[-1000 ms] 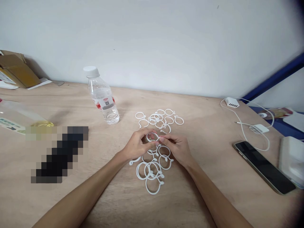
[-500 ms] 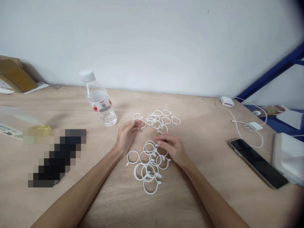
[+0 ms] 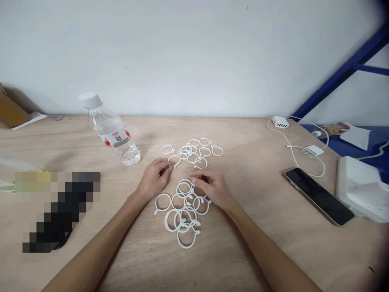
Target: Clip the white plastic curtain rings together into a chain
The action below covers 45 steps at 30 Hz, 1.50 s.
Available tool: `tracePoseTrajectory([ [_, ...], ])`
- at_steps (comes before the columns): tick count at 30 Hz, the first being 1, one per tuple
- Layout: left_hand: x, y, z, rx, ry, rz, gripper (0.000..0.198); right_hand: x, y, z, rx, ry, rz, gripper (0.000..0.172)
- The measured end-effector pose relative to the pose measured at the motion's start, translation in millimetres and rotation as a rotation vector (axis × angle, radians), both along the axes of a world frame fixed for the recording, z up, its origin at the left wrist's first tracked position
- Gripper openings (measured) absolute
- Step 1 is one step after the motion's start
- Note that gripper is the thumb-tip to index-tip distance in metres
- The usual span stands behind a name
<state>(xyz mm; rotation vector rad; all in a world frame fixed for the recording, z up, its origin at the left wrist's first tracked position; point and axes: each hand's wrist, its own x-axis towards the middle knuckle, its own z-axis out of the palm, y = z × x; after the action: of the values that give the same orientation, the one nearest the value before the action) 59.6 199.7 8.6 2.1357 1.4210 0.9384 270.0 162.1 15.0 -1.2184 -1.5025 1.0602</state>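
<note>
Two heaps of white plastic rings lie on the wooden table (image 3: 261, 243). The far heap (image 3: 199, 149) holds loose rings, some with a gap. The near heap (image 3: 182, 217) has overlapping closed rings. My left hand (image 3: 153, 179) reaches towards the far heap, and its fingertips pinch the edge of one white ring (image 3: 175, 159). My right hand (image 3: 211, 187) rests over the top of the near heap. Its fingers are loosely bent and point left, and I see nothing held in them.
A clear water bottle (image 3: 114, 136) with a white cap stands left of the rings. At the right lie a dark phone (image 3: 319, 196), a white charger with cables (image 3: 280, 121) and a white box (image 3: 360, 188). A blurred patch (image 3: 57, 207) covers something at the left. A wall runs behind the table.
Both hands held one ring between them a second ago. That ring now lies on the near heap, and my left hand has moved up to a ring of the far heap. The view has shifted right.
</note>
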Motion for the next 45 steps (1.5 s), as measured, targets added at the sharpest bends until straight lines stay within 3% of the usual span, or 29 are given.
tracePoseTrajectory([
  [5,2.6,-6.1,1.5,0.133,-0.106,-0.122,0.02,-3.8,0.2,-3.1,0.043,-0.065,-0.011,0.027],
  [9,4.4,-9.3,2.0,0.254,-0.039,-0.247,0.018,-6.6,-0.9,-4.5,0.114,-0.127,0.038,0.04],
  [13,5.3,-11.7,3.7,0.315,0.069,-0.24,0.02,-7.4,-2.0,-5.1,0.193,-0.214,0.114,0.045],
  [21,6.3,-12.1,7.8,0.189,0.125,-0.383,0.023,-8.9,-1.9,-2.2,0.226,-0.303,0.167,0.032],
  [25,5.0,-14.3,7.8,0.146,0.094,-0.345,0.022,-9.1,-1.5,-2.6,0.212,-0.297,0.16,0.029],
  [33,3.3,-14.6,2.4,0.253,0.096,-0.292,0.042,-8.9,0.6,-6.5,0.215,-0.232,0.18,0.029],
  [38,8.7,-14.9,0.4,0.215,0.086,-0.25,0.031,-8.4,-0.7,-1.5,0.136,-0.176,0.161,0.025],
  [45,11.8,-16.4,0.7,0.142,0.082,-0.3,0.034,-14.1,0.4,-0.7,0.204,-0.207,0.162,0.019],
])
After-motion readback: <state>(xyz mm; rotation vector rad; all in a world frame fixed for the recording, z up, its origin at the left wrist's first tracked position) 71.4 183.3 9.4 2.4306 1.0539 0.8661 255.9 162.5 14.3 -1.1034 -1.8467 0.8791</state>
